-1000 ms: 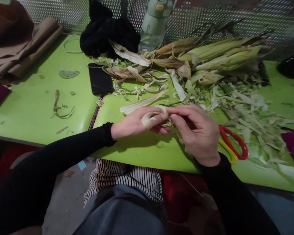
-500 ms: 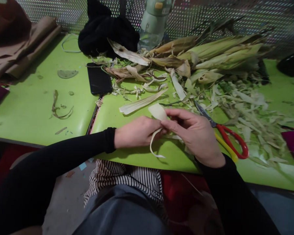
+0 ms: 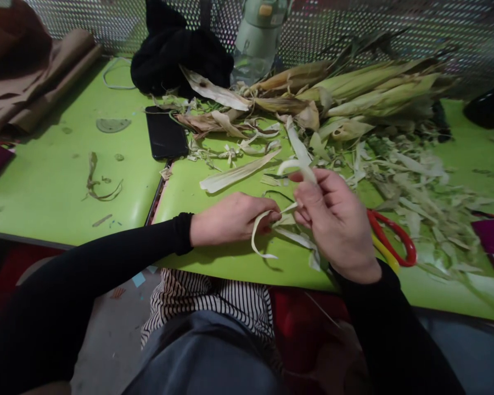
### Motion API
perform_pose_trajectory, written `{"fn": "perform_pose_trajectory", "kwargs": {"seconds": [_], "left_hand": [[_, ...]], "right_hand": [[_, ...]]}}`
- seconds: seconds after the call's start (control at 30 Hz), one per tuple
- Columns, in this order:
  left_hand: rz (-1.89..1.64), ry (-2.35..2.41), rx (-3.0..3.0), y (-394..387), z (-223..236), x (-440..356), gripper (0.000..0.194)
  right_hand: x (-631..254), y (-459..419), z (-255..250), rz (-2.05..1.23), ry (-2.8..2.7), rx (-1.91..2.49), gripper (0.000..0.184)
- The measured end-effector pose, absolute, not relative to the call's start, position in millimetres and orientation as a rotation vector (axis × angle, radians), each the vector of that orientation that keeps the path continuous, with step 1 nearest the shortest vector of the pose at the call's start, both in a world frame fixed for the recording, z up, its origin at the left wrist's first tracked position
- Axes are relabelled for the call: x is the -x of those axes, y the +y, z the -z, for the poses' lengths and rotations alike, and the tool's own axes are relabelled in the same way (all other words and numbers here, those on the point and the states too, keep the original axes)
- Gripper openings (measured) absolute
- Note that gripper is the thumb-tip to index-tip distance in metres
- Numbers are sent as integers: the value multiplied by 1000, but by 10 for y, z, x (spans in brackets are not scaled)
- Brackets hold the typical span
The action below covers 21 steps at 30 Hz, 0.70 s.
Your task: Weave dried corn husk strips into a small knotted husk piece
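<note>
A pale corn husk strip (image 3: 258, 227) runs between my two hands above the green table's front edge. My left hand (image 3: 241, 219) is closed on it, and a narrow curled end hangs below the fingers. My right hand (image 3: 333, 216) pinches the strip between thumb and fingers; its wider part (image 3: 298, 167) curls up over the thumb. Under the hands lie more cut husk pieces (image 3: 298, 237). Right beside my right hand rest scissors (image 3: 397, 233) with red and yellow handles, their blades hidden behind the hand. A flat husk piece (image 3: 239, 173) lies just beyond my left hand.
Large corn husks (image 3: 366, 90) are piled at the back, and shredded husk (image 3: 432, 197) covers the right side. A black phone (image 3: 167, 131), a green bottle (image 3: 257, 41), a black cloth bundle (image 3: 181, 60) and brown paper (image 3: 37, 82) stand or lie further back.
My right hand has moved right, away from my left, drawing the husk strip out between them. It now covers the scissors' blades. My left hand has barely moved.
</note>
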<state>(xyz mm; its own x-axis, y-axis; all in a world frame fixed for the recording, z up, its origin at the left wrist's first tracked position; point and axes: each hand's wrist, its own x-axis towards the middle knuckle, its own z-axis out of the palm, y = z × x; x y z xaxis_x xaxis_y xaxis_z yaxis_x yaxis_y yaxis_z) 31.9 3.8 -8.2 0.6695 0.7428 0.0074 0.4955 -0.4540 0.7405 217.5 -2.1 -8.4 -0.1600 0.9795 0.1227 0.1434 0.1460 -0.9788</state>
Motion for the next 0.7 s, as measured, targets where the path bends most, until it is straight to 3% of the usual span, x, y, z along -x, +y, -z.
{"fn": "perform_pose_trajectory", "kwargs": {"seconds": [0.17, 0.33, 0.57, 0.7], "left_hand": [[-387, 903, -1920, 65, 93, -290, 22], [-376, 766, -1312, 97, 130, -278, 19], [-327, 765, -1039, 80, 119, -296, 18], [-378, 738, -1024, 98, 168, -289, 22]], "right_hand": [[-2237, 30, 52, -1127, -1369, 1083, 24], [-2270, 23, -13, -1225, -1386, 1061, 50], [-2329, 15, 39, -982, -1427, 1087, 26], [-2359, -32, -59, -893, -1929, 1068, 22]]}}
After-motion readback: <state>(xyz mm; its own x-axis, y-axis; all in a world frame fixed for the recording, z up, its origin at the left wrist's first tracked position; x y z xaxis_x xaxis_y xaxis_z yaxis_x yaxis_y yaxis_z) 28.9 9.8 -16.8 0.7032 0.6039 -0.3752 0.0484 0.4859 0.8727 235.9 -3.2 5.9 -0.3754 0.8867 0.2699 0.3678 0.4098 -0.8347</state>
